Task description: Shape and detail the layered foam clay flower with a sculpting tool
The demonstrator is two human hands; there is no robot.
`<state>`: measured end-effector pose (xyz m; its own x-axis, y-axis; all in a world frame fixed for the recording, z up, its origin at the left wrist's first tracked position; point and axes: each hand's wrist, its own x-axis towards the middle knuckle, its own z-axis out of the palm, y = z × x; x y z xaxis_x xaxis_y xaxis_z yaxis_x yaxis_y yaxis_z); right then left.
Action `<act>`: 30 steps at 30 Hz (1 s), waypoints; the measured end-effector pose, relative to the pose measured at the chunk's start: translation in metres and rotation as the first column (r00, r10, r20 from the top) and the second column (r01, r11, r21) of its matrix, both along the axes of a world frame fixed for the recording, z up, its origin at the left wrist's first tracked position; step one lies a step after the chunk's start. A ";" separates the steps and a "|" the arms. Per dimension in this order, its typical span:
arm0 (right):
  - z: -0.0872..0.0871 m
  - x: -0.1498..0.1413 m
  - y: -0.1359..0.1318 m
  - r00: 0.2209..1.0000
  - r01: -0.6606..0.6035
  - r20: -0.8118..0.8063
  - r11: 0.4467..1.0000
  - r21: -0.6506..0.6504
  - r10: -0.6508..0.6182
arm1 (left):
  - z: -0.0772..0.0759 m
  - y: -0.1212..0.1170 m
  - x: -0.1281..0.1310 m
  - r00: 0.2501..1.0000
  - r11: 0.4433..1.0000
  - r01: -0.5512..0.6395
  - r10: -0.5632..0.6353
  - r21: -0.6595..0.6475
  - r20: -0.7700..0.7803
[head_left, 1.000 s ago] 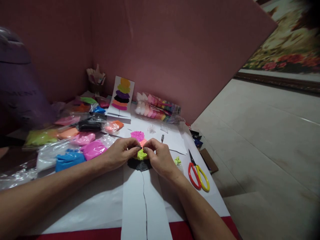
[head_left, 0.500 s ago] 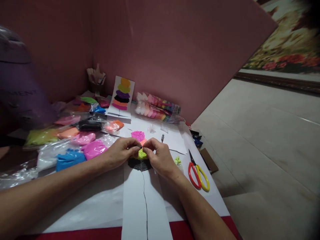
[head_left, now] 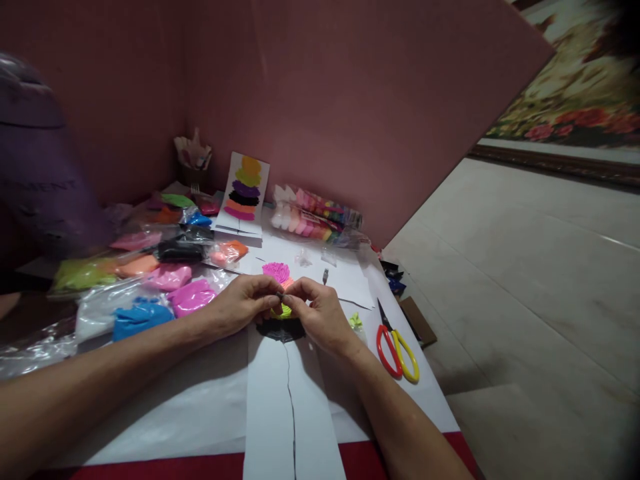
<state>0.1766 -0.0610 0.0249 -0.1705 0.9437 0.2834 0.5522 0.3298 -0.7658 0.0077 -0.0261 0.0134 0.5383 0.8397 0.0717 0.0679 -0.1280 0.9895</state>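
My left hand [head_left: 245, 303] and my right hand [head_left: 323, 313] meet fingertip to fingertip over a white paper strip [head_left: 267, 407]. Between their pinched fingers is a small dark piece of clay [head_left: 281, 297]. Under and around the fingers, textured clay patches lie on the strip: pink clay [head_left: 276, 270] at the top, orange clay [head_left: 288, 283], yellow-green clay [head_left: 285, 311] and black clay [head_left: 281, 330]. My fingers partly cover the orange and yellow-green patches. A thin black line [head_left: 291, 400] runs from the black patch down the strip.
Red-and-yellow-handled scissors [head_left: 397, 350] lie at right. Bagged clay, such as a blue lump [head_left: 143, 320] and a magenta lump [head_left: 193, 297], crowds the left. Behind stand a card with stacked colours [head_left: 243, 193] and clay packs [head_left: 313, 217]. A fork tip [head_left: 325, 276] lies beyond my right hand.
My fingertips have shifted slightly around the small dark clay piece, which shows a little more between them. Both arms stay almost where they were.
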 end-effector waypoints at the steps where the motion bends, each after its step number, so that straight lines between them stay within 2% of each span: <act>1: 0.000 0.000 0.000 1.000 0.015 0.008 1.000 0.003 -0.015 | 0.000 0.000 0.000 1.000 1.000 -0.002 0.002 -0.002 0.001; 9: -0.002 0.002 0.002 0.999 0.041 0.010 0.999 0.013 -0.041 | 0.000 0.002 0.000 0.997 0.997 -0.078 0.078 0.012 -0.021; 19: -0.001 0.000 0.000 0.999 0.043 0.028 0.997 0.061 -0.045 | 0.000 0.001 -0.001 0.998 0.999 -0.051 0.051 0.014 -0.027; 30: -0.002 0.002 0.005 0.982 0.042 -0.181 0.997 -0.070 -0.054 | 0.003 0.001 -0.001 0.998 0.998 -0.070 0.070 -0.006 -0.005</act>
<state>0.1786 -0.0560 0.0230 -0.0758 0.9672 0.2425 0.4145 0.2518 -0.8745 0.0064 -0.0251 0.0161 0.4786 0.8758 0.0634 0.0816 -0.1163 0.9899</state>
